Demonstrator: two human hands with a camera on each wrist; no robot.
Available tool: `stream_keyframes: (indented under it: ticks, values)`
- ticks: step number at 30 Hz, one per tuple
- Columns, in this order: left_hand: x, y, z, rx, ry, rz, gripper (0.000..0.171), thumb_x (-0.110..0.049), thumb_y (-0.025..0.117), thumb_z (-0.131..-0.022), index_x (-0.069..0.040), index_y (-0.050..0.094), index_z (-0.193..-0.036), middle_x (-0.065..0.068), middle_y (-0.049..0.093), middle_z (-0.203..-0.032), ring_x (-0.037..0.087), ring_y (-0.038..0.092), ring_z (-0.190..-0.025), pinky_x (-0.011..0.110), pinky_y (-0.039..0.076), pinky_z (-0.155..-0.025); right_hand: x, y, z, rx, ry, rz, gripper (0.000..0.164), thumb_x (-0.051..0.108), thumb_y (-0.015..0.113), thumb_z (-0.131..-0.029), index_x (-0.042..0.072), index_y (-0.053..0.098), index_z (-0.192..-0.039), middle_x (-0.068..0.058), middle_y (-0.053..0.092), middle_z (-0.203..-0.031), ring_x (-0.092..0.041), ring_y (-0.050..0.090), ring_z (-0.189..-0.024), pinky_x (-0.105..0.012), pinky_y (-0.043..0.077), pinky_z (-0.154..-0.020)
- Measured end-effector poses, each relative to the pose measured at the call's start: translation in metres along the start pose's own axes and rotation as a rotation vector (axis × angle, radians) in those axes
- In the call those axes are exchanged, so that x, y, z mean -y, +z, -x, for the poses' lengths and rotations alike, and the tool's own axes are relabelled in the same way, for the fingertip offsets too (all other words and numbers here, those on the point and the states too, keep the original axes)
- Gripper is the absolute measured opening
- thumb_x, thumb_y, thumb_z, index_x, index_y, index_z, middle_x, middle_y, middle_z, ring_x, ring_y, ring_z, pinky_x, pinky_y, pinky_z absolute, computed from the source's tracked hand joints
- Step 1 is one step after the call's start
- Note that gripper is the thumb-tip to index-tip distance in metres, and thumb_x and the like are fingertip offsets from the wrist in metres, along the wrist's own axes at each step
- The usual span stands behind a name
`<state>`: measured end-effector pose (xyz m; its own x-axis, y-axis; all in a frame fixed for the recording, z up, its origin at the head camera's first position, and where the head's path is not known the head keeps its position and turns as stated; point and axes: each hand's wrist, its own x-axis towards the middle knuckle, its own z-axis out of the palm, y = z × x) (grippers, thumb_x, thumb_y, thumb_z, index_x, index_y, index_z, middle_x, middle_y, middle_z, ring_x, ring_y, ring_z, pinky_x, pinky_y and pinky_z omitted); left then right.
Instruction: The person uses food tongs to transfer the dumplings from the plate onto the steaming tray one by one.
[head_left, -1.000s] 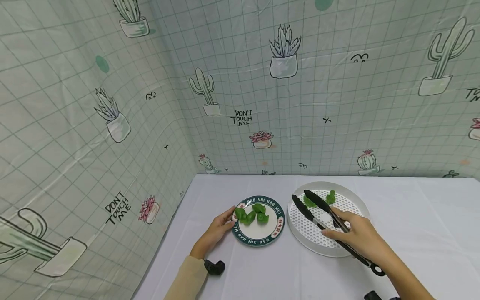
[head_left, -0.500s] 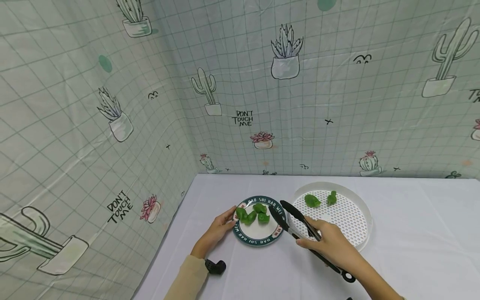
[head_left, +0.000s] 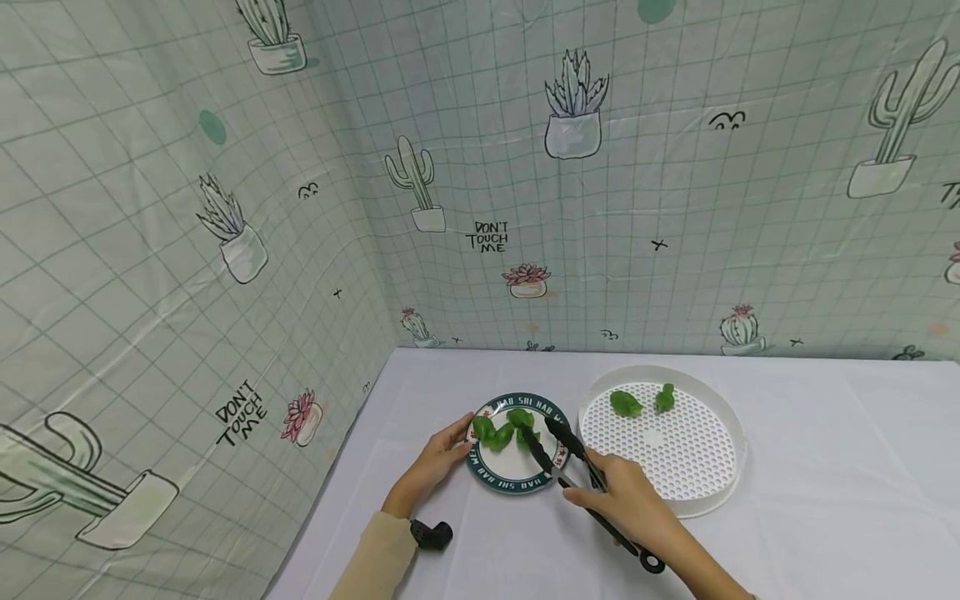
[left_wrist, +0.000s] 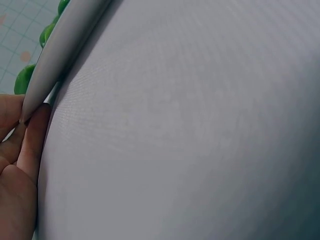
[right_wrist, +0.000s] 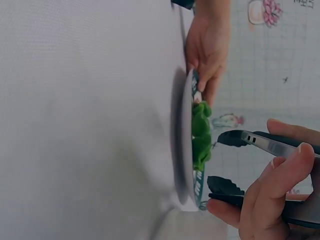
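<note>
In the head view my left hand (head_left: pixel 429 468) grips the left rim of a small round plate (head_left: pixel 501 475) with a dark green lettered border. The left wrist view shows the plate's edge pinched between thumb and fingers (left_wrist: pixel 35 142). Several green leafy vegetable pieces (head_left: pixel 501 436) lie on the plate. My right hand (head_left: pixel 628 497) holds black-tipped kitchen tongs (head_left: pixel 541 455) with their arms spread apart. The tips are over the plate's right side, and one overlaps the rightmost green piece. In the right wrist view nothing shows between the tongs' tips (right_wrist: pixel 232 138).
Right of the plate stands a round white tray (head_left: pixel 738 450) with a perforated bottom. Two green leafy pieces (head_left: pixel 626 404) lie near its back. A white cloth (head_left: pixel 847 467) covers the table. Patterned fabric (head_left: pixel 637 192) hangs behind and to the left.
My right hand has carried the tongs leftward from above the perforated tray to over the plate. My left hand keeps its hold on the plate's rim.
</note>
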<state>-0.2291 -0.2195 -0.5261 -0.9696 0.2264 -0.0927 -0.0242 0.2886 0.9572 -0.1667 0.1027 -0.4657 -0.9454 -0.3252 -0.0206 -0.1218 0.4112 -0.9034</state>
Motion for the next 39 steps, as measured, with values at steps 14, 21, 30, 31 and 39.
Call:
stream_keyframes:
  ticks: [14,21,30,31,39]
  values:
    - [0.003,0.000,0.002,0.001,0.006,-0.005,0.055,-0.003,0.051,-0.103,0.005,0.030,-0.153,0.022,0.028,-0.158,0.039,0.020,-0.148,0.052,0.015,-0.119,-0.007,0.017,-0.007,-0.001,0.083,-0.015,0.078,0.030,0.083,-0.081,-0.013,0.051,-0.136,-0.038,0.059,-0.121,-0.021,0.056,-0.044,-0.037,0.050,-0.035]
    - [0.001,0.001,0.002,-0.006,-0.003,-0.008,0.056,-0.005,0.052,-0.103,0.002,0.031,-0.154,0.020,0.029,-0.159,0.037,0.020,-0.148,0.051,0.016,-0.120,-0.007,0.021,-0.012,-0.037,0.050,0.068,0.077,0.032,0.085,-0.079,-0.014,0.055,-0.132,-0.034,0.059,-0.128,-0.024,0.065,-0.075,-0.035,0.056,-0.053]
    - [0.001,0.000,0.000,0.002,0.013,-0.036,0.057,-0.005,0.053,-0.102,0.004,0.030,-0.153,0.021,0.030,-0.158,0.037,0.019,-0.148,0.051,0.014,-0.120,-0.007,0.025,-0.017,-0.032,0.011,0.081,0.074,0.031,0.084,-0.079,-0.017,0.057,-0.128,-0.031,0.061,-0.126,-0.040,0.063,-0.108,-0.048,0.057,-0.085]
    - [0.001,-0.001,0.000,0.002,0.013,-0.041,0.057,-0.006,0.053,-0.102,0.004,0.030,-0.153,0.021,0.030,-0.158,0.037,0.019,-0.148,0.051,0.014,-0.120,-0.008,0.025,-0.017,-0.036,0.002,0.091,0.073,0.031,0.084,-0.079,-0.017,0.057,-0.127,-0.031,0.061,-0.126,-0.042,0.061,-0.113,-0.050,0.054,-0.090]
    - [-0.001,-0.001,0.001,0.003,0.030,-0.035,0.056,-0.006,0.053,-0.102,0.005,0.031,-0.153,0.022,0.028,-0.158,0.038,0.017,-0.148,0.052,0.013,-0.120,-0.009,0.028,-0.018,-0.047,0.011,0.035,0.068,0.025,0.083,-0.080,-0.014,0.058,-0.129,-0.025,0.067,-0.115,-0.017,0.059,-0.075,-0.029,0.053,-0.061]
